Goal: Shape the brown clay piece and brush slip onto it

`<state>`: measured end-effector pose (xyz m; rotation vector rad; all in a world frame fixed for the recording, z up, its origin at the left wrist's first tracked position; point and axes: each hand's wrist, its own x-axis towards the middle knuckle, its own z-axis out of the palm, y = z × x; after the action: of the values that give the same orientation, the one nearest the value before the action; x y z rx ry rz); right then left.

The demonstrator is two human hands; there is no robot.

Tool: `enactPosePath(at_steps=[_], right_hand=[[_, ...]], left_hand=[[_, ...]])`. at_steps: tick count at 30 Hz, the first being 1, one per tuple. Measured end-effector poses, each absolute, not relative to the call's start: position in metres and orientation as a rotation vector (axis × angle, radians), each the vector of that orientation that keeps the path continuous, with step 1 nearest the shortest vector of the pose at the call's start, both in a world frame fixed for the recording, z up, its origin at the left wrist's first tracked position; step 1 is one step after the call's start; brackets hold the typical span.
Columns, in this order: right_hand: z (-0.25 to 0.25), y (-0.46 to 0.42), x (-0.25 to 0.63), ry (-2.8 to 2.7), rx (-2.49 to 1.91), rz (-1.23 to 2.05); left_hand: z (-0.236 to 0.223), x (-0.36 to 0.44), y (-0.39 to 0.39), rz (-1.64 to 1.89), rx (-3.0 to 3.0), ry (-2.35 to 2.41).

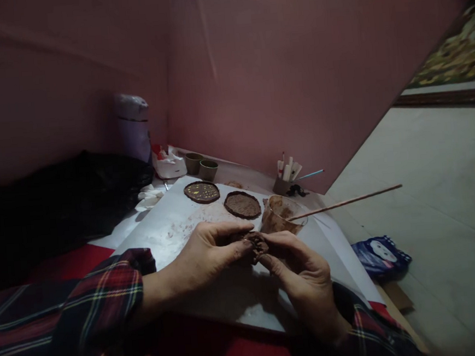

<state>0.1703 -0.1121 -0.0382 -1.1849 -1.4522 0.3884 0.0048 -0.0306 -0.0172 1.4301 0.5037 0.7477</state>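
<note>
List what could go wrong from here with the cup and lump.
The rough brown lump, pinched between left hand and right hand, could shed bits onto the white sheet. The long stick juts well past the rim of the cup, so a bump might tip it over.

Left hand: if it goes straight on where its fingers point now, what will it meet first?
The left hand would first meet the brown lump, which it touches, then probably the right hand; depth is hard to judge from this one view.
</note>
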Motion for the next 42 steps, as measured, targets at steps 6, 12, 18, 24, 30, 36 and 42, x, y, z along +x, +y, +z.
enactPosePath(at_steps=[6,12,18,24,30,36,42], right_hand=[[-0.039,-0.112,0.169,-1.518,-1.243,0.291],[-0.041,-0.114,0.169,-1.414,-1.28,0.353],[-0.034,-0.113,0.168,-1.258,-1.22,0.46],[-0.028,-0.115,0.168,-1.218,-1.156,0.531],[-0.029,-0.118,0.17,-1.272,-1.179,0.533],[-0.035,-0.117,0.172,-1.412,-1.216,0.434],[-0.036,-0.114,0.171,-1.552,-1.237,0.288]], left_hand=[[-0.022,0.003,-0.029,0.814,1.7,0.536],[-0.018,0.005,-0.029,0.725,1.369,0.49],[-0.016,0.006,-0.029,0.626,1.045,0.399],[-0.019,0.005,-0.026,0.542,0.903,0.379],[-0.019,0.006,-0.028,0.429,1.023,0.325],[-0.018,0.006,-0.031,0.452,1.163,0.421],[-0.019,0.005,-0.028,0.48,1.302,0.491]])
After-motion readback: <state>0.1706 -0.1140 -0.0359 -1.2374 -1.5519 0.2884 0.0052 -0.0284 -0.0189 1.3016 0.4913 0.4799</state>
